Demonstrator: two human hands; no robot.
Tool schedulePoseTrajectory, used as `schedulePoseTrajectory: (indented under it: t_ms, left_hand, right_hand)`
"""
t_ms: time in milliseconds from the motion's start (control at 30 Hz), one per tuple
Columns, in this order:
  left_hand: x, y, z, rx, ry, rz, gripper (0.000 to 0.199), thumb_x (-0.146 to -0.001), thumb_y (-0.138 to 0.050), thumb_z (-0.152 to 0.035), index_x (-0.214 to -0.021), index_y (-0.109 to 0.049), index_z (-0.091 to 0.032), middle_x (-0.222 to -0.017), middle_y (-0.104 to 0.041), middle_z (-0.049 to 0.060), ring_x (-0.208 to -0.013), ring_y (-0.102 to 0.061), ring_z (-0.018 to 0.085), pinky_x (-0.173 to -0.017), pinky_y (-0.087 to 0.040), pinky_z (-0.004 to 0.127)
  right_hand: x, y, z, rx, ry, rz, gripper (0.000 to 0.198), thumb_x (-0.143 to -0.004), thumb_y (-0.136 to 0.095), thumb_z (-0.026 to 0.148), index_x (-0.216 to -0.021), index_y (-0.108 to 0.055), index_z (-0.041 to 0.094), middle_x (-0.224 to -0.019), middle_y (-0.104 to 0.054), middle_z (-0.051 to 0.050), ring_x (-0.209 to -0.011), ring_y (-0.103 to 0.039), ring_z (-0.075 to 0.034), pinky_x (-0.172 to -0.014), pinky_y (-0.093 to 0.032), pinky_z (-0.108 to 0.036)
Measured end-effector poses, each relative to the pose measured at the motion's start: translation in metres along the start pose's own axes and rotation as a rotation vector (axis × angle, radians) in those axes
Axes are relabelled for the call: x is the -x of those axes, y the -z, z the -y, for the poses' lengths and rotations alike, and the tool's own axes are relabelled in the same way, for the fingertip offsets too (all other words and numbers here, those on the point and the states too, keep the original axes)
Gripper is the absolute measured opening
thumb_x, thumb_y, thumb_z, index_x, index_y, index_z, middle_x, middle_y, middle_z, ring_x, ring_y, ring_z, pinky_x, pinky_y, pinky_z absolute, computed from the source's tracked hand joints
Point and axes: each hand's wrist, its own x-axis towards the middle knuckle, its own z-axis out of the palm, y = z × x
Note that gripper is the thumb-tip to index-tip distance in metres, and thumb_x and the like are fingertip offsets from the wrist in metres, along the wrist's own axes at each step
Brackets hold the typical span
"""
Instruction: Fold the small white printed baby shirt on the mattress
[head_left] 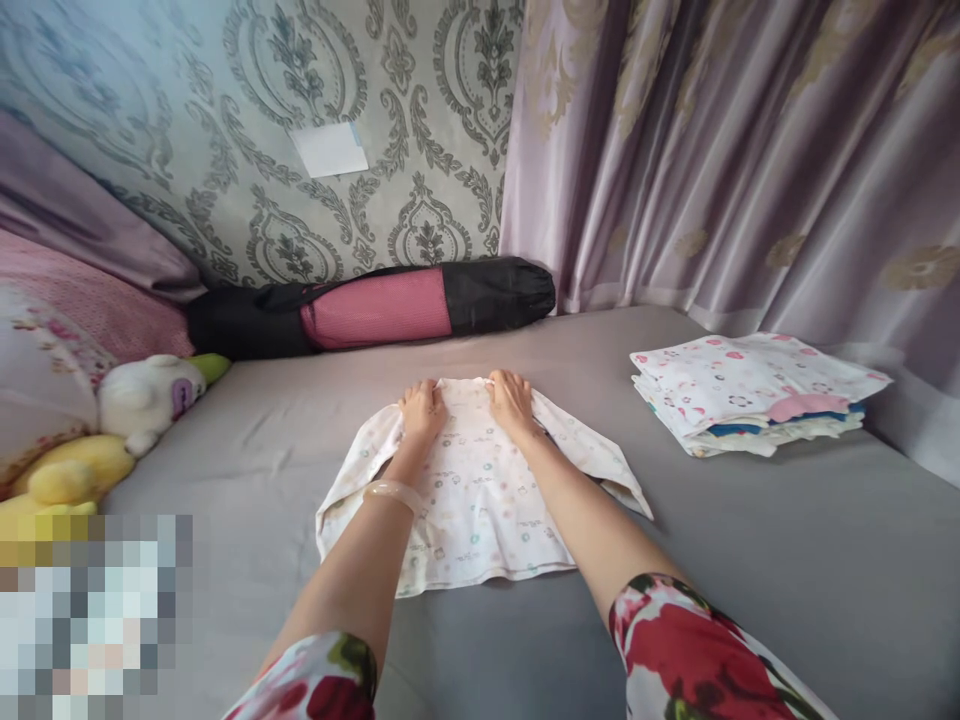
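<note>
A smooth grey bed [750, 560] carries a soft, thin printed cotton garment [472, 500], spread flat. At its far collar edge, left hand [421, 408] and right hand [511, 400] each pinch the fabric closed.

A small shirt [472, 490] lies flat on the bed [750, 560], right in the middle. Both hands rest on its far edge, the left hand [421, 408] beside the right hand [512, 400]. A pile of folded clothes [754, 392] sits to the right. Soft toys [127, 420] lie to the left. A long rolled bag [375, 305] lies behind, along the wall [225, 120].
</note>
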Motion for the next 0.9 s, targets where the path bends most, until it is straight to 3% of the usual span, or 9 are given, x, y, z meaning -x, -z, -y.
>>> schedulePoseTrajectory:
  t_ms: [400,533,900]
  left_hand:
    - [0.0016,0.0027,-0.0011,0.035,0.007,0.002,0.029,-0.095,-0.036,-0.024,-0.113,-0.059,-0.02,-0.117,-0.067,0.01,-0.113,-0.054,0.029,-0.094,-0.035,0.042]
    - [0.0009,0.001,0.0,0.039,0.007,-0.005,0.029,-0.095,-0.035,-0.024,-0.113,-0.058,-0.021,-0.116,-0.068,0.01,-0.114,-0.054,0.028,-0.095,-0.034,0.043]
    - [-0.0007,-0.0048,0.0045,0.066,0.01,-0.06,0.03,-0.096,-0.031,-0.022,-0.11,-0.058,-0.02,-0.117,-0.066,0.012,-0.111,-0.053,0.03,-0.094,-0.032,0.046]
  right_hand:
    - [0.0042,0.0075,0.006,-0.051,-0.032,-0.063,0.023,-0.091,-0.052,0.023,-0.112,-0.059,0.019,-0.114,-0.06,-0.009,-0.107,-0.048,-0.027,-0.094,-0.03,-0.037]
    - [0.004,0.0082,0.0054,-0.02,-0.029,-0.032,0.016,-0.093,-0.05,0.024,-0.104,-0.06,0.02,-0.111,-0.059,-0.009,-0.105,-0.048,-0.026,-0.092,-0.031,-0.036]
    - [0.0041,0.003,0.0049,0.054,-0.046,-0.061,0.015,-0.096,-0.048,0.023,-0.107,-0.057,0.017,-0.11,-0.057,-0.011,-0.105,-0.047,-0.027,-0.092,-0.032,-0.038]
